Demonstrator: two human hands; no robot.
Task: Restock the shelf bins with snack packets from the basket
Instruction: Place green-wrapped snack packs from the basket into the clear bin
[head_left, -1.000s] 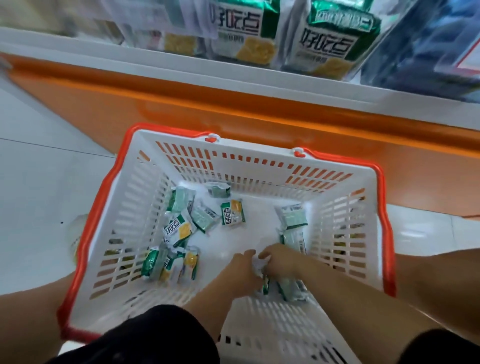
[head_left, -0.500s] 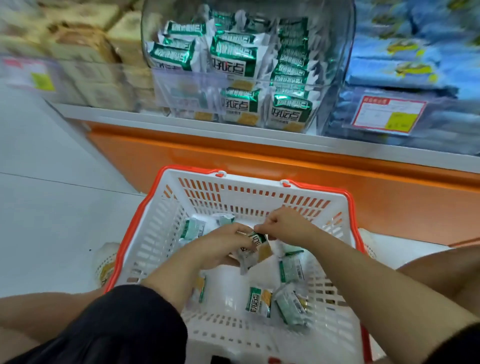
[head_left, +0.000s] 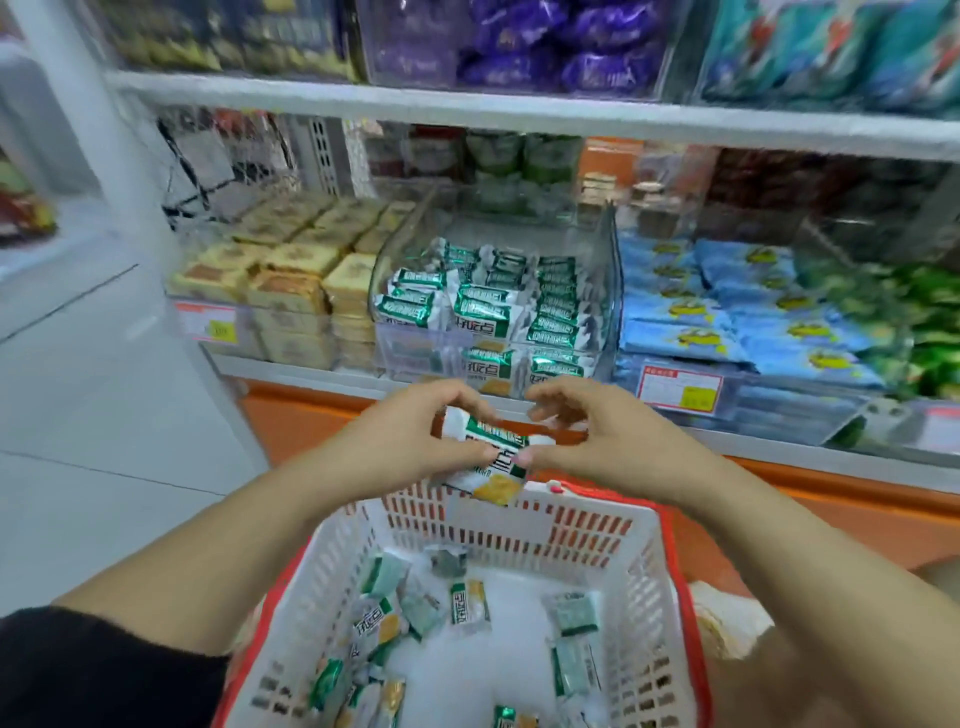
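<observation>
At a low shop shelf, pale floor tiles (head_left: 78, 364) fill the far left, and a black sleeve (head_left: 104, 670) covers the person's left upper arm at the bottom corner. Tan biscuit packs (head_left: 291, 291) are stacked in the leftmost shelf section.

The left hand (head_left: 410, 441) is raised in front of the shelf, its fingers curled over the top of a small bundle of green-and-white snack packets (head_left: 491, 441), its thumb under the front edge. The bundle is held in the air above the far rim of the white, red-edged basket (head_left: 498, 514), below the shelf and apart from it. More loose packets (head_left: 470, 605) of the same kind lie scattered on the basket floor.

Straight behind the hands stands a clear bin (head_left: 613, 280), already holding rows of matching stocked packets (head_left: 488, 312).

The right hand (head_left: 608, 441) meets the left across the bundle. Its fingers are curled inward at the top and its thumb tip presses on the packets' right end, so both hands grip the bundle between them.

Further right a red-bordered price label (head_left: 679, 388) hangs on the shelf front beneath a section of blue packets (head_left: 691, 306). Blurred green packets (head_left: 935, 332) fill the far right.
</observation>
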